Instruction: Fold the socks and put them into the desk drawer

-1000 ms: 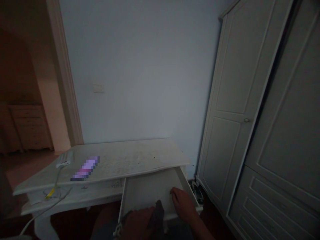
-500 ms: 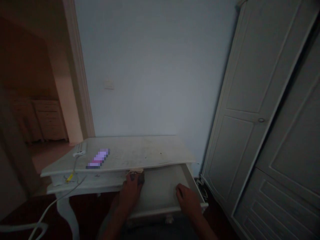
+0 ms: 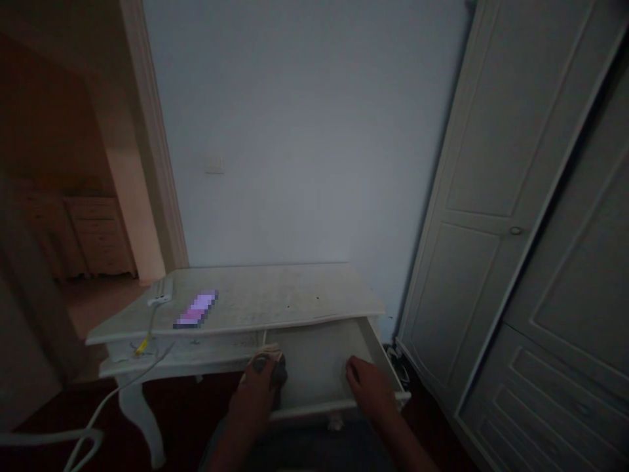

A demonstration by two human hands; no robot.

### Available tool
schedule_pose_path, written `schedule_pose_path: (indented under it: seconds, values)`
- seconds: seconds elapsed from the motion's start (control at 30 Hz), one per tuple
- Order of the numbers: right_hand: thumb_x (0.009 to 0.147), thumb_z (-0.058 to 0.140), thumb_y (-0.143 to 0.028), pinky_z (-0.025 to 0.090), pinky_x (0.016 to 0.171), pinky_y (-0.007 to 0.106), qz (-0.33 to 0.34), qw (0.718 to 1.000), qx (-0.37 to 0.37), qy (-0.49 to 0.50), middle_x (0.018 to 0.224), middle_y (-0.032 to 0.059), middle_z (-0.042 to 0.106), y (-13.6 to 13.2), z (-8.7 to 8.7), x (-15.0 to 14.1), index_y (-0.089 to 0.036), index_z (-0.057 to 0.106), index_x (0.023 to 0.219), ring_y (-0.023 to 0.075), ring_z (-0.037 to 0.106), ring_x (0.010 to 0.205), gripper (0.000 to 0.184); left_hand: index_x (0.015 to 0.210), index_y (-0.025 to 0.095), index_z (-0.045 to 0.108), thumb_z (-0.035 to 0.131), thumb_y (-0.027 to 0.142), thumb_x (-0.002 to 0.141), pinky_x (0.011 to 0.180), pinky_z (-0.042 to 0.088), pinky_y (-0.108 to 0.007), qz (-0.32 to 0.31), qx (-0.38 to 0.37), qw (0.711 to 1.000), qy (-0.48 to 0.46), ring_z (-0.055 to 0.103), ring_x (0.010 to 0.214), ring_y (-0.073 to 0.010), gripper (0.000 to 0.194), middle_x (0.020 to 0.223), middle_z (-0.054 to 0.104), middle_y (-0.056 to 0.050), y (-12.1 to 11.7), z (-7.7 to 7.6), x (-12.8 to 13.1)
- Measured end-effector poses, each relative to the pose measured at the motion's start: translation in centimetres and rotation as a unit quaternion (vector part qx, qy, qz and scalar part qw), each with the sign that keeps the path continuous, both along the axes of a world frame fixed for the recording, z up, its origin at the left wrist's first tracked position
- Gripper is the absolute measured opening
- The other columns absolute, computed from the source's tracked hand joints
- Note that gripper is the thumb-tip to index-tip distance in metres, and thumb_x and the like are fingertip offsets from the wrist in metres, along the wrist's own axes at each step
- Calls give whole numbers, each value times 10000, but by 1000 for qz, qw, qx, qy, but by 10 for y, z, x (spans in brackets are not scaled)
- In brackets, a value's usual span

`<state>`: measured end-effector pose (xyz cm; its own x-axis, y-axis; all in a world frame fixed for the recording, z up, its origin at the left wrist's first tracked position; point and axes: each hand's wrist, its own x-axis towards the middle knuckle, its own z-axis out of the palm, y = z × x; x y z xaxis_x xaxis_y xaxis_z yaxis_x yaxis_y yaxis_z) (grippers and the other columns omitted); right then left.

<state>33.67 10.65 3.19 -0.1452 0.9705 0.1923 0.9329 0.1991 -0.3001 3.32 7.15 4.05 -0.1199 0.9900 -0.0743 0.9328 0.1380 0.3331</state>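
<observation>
My left hand (image 3: pixel 259 380) is closed round a crumpled, patterned cloth (image 3: pixel 273 353), at the left side of a pulled-out white drawer (image 3: pixel 317 367). Part of the cloth is hidden under the fingers, and dim light blurs its pattern. Over the right part of the drawer hovers or rests my right hand (image 3: pixel 371 383), its fingers curled in a loose fist. Nothing shows between them. I cannot tell whether this hand touches the drawer floor. The drawer belongs to a white, worn table (image 3: pixel 275 292) against the wall.
On the table's left lie a phone (image 3: pixel 196 308) with a blurred screen and a white power strip (image 3: pixel 161 292). A white cable (image 3: pixel 105 396) with a yellow tag hangs at the front left. A tall wardrobe (image 3: pixel 469 262) stands right; more cables (image 3: pixel 397 367) lie beside the table.
My left hand and the cloth have come slightly down along the drawer's left side, towards me. My right hand has barely moved. The view has shifted a little.
</observation>
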Motion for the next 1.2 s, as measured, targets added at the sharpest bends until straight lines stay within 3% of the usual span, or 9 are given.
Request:
schedule_pose_path:
  seconds: [0.2, 0.33, 0.5, 0.67, 0.77, 0.87, 0.97, 1.03, 1.2]
  values:
    - [1066, 472, -278, 332, 708, 298, -6, 1000, -11, -16, 986, 54, 787, 0, 1, -1, -233, 690, 995, 211, 714, 902, 234, 1550, 251, 490, 428, 231, 1038, 991, 540, -429, 27, 33, 999, -6, 732, 1138, -301, 516, 1438, 571, -199, 46, 16, 2]
    - [1066, 478, -277, 335, 716, 293, 2, 1000, -4, -6, 978, 43, 784, 0, 1, 0, -235, 690, 984, 201, 715, 910, 231, 1521, 252, 525, 476, 262, 1028, 1049, 515, -380, 15, 48, 998, -28, 674, 1270, -283, 496, 1448, 610, -153, 51, 20, -9]
    - [1071, 481, -307, 354, 745, 293, -4, 1000, -16, -6, 1017, 57, 788, 1, 1, 1, -232, 697, 1024, 209, 718, 933, 233, 1488, 219, 565, 469, 308, 1019, 1086, 501, -373, -21, 58, 996, -57, 673, 1289, -269, 487, 1374, 711, -134, 27, 9, -23]
    - [1064, 493, -313, 353, 735, 294, -11, 1000, -20, -1, 1004, 49, 792, 1, 1, 0, -238, 706, 1009, 208, 720, 925, 233, 1496, 301, 575, 537, 429, 941, 1163, 474, -424, -36, 52, 989, -134, 645, 1361, -295, 571, 1406, 739, -43, -8, -4, -55]
    - [1063, 495, -315, 347, 726, 297, -17, 1000, -19, -3, 999, 55, 794, -1, 3, -1, -236, 705, 1008, 211, 721, 912, 231, 1483, 345, 606, 569, 505, 908, 1199, 458, -406, -101, 41, 975, -193, 602, 1415, -291, 598, 1487, 683, 15, -33, -1, -89]
    - [1064, 499, -313, 342, 729, 298, -18, 1000, -15, -9, 1015, 60, 797, -3, 5, -2, -235, 703, 1012, 215, 723, 928, 224, 1481, 380, 605, 559, 523, 905, 1218, 442, -387, -95, 65, 971, -211, 576, 1440, -273, 595, 1539, 634, 62, -53, 12, -100]
    - [1070, 494, -317, 334, 724, 302, -20, 1000, -13, -14, 1016, 61, 798, -4, 7, -2, -236, 701, 1004, 216, 724, 929, 232, 1578, 395, 489, 592, 480, 889, 1212, 429, -395, -101, 40, 983, -149, 574, 1434, -271, 702, 1591, 587, 43, -58, 27, -65]
    - [1072, 496, -318, 327, 715, 305, -21, 1000, -13, -17, 1003, 60, 797, -4, 7, -2, -235, 699, 987, 217, 723, 919, 235, 1634, 406, 395, 702, 391, 811, 1171, 448, -401, -176, -3, 981, -81, 613, 1378, -287, 878, 1533, 647, 11, -51, 32, -24]
    - [1069, 510, -296, 320, 711, 296, -21, 1000, -11, -20, 983, 58, 791, -4, 8, -3, -230, 694, 974, 209, 714, 914, 217, 1449, 234, 639, 892, 479, 636, 1045, 510, -480, -228, -49, 971, 50, 692, 1215, -409, 885, 1301, 764, -147, -21, 35, 60]
